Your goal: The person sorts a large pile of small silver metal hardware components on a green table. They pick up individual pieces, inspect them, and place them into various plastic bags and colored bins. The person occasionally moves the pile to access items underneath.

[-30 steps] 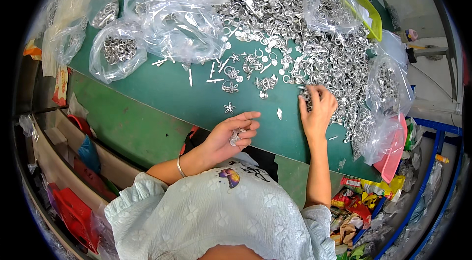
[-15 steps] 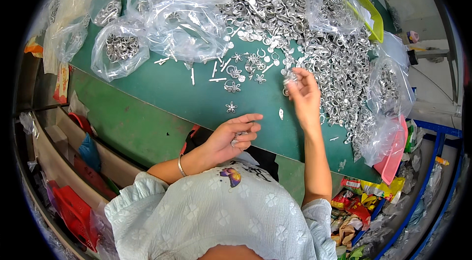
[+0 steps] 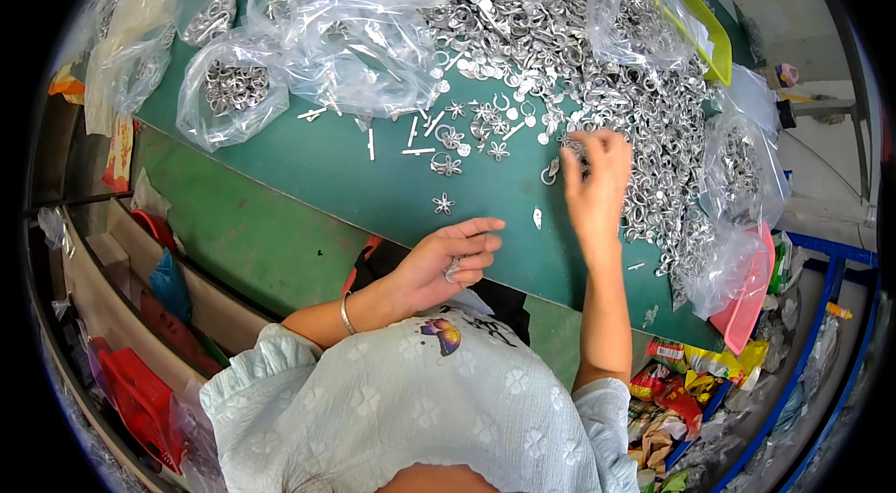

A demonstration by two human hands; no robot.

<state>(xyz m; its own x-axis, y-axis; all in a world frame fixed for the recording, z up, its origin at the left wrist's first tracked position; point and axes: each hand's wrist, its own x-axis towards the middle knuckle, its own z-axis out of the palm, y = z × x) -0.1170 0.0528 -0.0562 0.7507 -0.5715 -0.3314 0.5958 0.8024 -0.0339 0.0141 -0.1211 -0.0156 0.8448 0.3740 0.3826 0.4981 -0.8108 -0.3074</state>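
Note:
My left hand (image 3: 446, 262) hovers in front of the table's near edge, its last fingers curled round small silver rings (image 3: 454, 269) and its index finger stretched out. My right hand (image 3: 600, 180) is over the left edge of a big heap of silver ring pieces (image 3: 667, 148), thumb and fingers apart, with pieces showing between them. Beside its thumb lies an open ring (image 3: 551, 173). A flower-shaped piece (image 3: 443, 204) and a slim leaf-like piece (image 3: 537, 218) lie singly on the green table (image 3: 327, 178). Farther off are scattered small bars (image 3: 371, 144), flowers and rings.
Clear plastic bags of silver pieces (image 3: 233, 87) stand at the left and back. A yellow-green basket (image 3: 714, 41) and a pink basket (image 3: 742, 297) border the heap on the right. Below left are a drawer-like shelf and a red basket (image 3: 140, 400); colourful packets (image 3: 681, 381) lie lower right.
My right hand has moved slightly right, from holding up a silver piece to the heap's edge with its fingers apart. My left hand has barely moved.

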